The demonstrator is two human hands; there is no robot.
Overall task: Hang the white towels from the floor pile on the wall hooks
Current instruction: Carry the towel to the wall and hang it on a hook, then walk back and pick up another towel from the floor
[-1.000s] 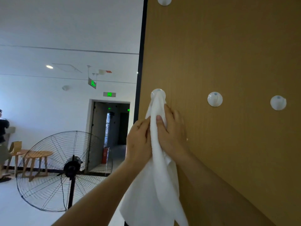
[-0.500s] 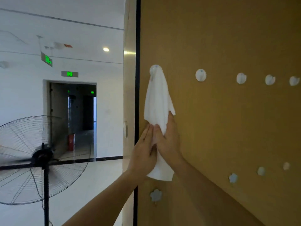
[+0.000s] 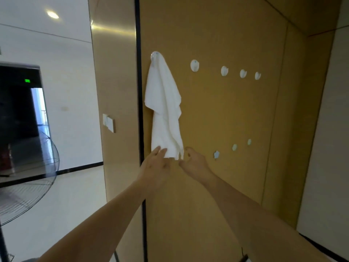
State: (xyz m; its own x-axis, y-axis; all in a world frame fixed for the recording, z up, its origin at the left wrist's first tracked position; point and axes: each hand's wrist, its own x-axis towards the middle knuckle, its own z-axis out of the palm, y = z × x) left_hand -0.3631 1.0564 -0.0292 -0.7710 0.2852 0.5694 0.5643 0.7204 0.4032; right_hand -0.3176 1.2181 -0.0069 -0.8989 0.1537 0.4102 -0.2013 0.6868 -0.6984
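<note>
Item: one white cloth towel (image 3: 164, 108), soft and creased, is hung by its top from the leftmost round white wall hook (image 3: 155, 56) of the upper row. It is draped flat against the tan wood-grain wall panel (image 3: 226, 114), with its lower edge falling in uneven points just above the hands.

Left hand (image 3: 156, 165): raised to the towel's bottom edge. The fingers are extended, and their tips are laid against the lower hem; nothing is seen to be gripped.

Right hand (image 3: 194, 163): held just beside the towel's lower right corner, with fingers loosely curled. No cloth is held in it, and whether the hanging corner is touched cannot be told.

Upper row, further items: four round white hooks (image 3: 194, 65) are mounted to the right of the occupied one, all bare.

Lower row: three small pale flower-shaped hooks (image 3: 216, 154) are fixed to the same panel, right of the hands, also bare.

Surroundings: a black vertical strip (image 3: 138, 87) is set at the panel's left edge. A white wall switch (image 3: 109, 122) is mounted on the adjoining narrow panel face. Part of a wire-caged standing fan (image 3: 28, 186) is seen at the far left, before a dark doorway (image 3: 18, 110) with a green lit sign (image 3: 27, 80) above it.
</note>
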